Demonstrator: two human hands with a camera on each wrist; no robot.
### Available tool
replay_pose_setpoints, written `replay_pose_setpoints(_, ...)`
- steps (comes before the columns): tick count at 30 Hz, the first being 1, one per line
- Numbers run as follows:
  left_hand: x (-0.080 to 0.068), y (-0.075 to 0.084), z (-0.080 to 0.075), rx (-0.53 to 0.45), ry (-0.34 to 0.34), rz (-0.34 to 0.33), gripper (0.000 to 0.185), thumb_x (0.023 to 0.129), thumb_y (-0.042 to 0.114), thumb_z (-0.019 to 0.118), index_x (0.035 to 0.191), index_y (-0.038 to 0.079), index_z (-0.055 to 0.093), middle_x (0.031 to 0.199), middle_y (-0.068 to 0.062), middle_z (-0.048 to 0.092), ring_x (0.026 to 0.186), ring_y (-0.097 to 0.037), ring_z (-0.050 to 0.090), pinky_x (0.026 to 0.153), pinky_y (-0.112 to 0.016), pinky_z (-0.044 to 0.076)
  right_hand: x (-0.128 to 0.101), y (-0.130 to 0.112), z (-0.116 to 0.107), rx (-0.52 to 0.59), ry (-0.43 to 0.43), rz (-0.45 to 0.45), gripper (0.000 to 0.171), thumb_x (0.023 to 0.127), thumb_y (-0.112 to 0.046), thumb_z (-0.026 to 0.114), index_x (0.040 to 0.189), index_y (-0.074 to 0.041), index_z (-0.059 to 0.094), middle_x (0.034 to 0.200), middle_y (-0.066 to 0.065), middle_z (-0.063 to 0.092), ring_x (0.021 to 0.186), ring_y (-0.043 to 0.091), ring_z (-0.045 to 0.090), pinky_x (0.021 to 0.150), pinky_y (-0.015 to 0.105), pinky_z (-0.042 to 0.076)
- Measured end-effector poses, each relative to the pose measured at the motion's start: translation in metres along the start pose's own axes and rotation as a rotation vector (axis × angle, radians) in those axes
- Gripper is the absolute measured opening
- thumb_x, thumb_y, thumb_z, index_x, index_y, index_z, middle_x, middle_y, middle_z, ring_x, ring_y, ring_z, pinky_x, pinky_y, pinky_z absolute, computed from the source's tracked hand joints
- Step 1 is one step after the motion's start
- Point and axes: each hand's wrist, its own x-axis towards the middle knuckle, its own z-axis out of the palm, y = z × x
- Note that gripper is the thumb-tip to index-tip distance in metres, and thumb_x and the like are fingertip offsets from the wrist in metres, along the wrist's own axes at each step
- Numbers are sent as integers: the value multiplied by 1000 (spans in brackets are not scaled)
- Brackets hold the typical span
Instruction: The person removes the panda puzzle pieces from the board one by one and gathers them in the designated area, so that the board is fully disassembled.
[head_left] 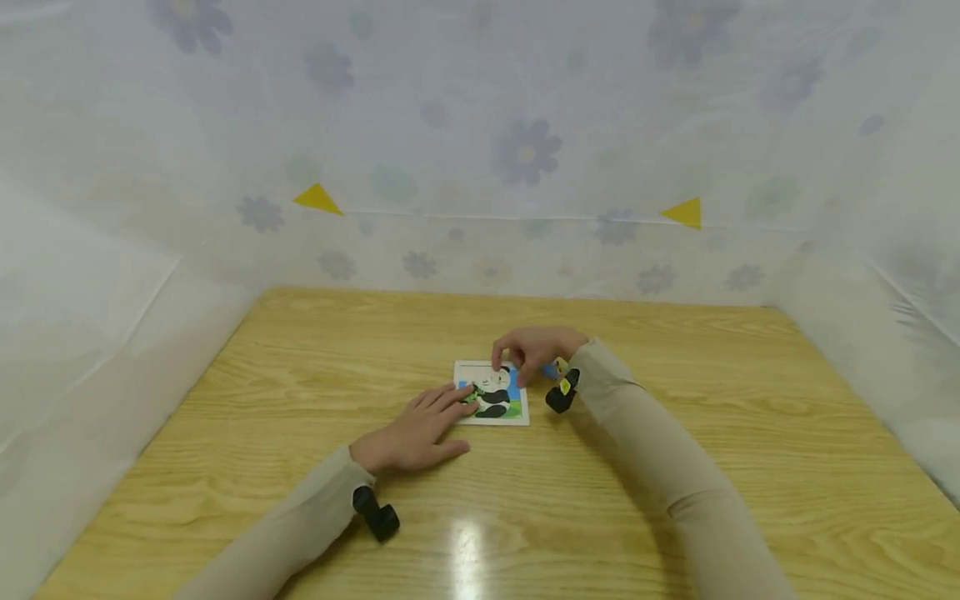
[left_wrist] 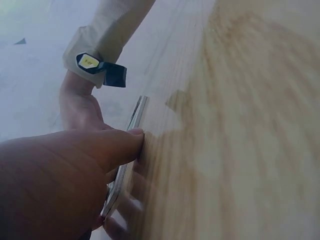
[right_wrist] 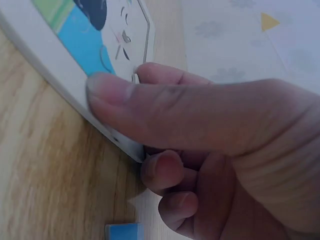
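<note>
A square panda jigsaw puzzle (head_left: 495,400) with a white border lies on the wooden table. My left hand (head_left: 420,429) rests palm down at its left side, straight fingertips on the picture; the left thumb (left_wrist: 125,145) lies by the puzzle's edge in the left wrist view. Over the upper right corner, my right hand (head_left: 536,350) has its thumb and index finger bent together. In the right wrist view they pinch a small puzzle piece (right_wrist: 135,78), of which just a pale edge shows; the thumb covers the rest.
A loose blue puzzle piece (right_wrist: 124,231) lies on the table beside the board, partly hidden by the right wrist in the head view. Flower-patterned white sheeting (head_left: 480,150) encloses the table (head_left: 300,350) at the back and sides, with two yellow triangles on it.
</note>
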Motion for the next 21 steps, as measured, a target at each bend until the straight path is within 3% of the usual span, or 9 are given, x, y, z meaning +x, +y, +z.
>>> replay_pose_setpoints(11, 4, 3, -1, 1, 0, 1, 59, 100, 39, 48, 150, 12, 34, 160, -9, 18, 146, -36, 14, 115, -56, 15, 1, 6, -1, 8, 13, -1, 29, 80, 1, 74, 106, -5, 62, 62, -2, 44, 54, 8, 36, 57, 22, 35)
replay_pose_setpoints(17, 0, 2, -1, -3, 26, -1, 58, 99, 36, 50, 149, 9, 36, 159, -11, 21, 145, -37, 16, 114, -57, 16, 6, 0, -1, 20, 13, -11, 29, 79, 1, 75, 102, -6, 61, 62, -1, 37, 55, 10, 29, 57, 24, 31)
replay_pose_setpoints(21, -1, 4, -1, -16, 3, -14, 60, 99, 38, 49, 150, 10, 34, 160, -9, 19, 146, -36, 14, 115, -57, 14, 5, -3, 3, 22, 26, 7, 29, 77, 3, 77, 100, -5, 60, 70, 4, 43, 60, 12, 32, 60, 24, 33)
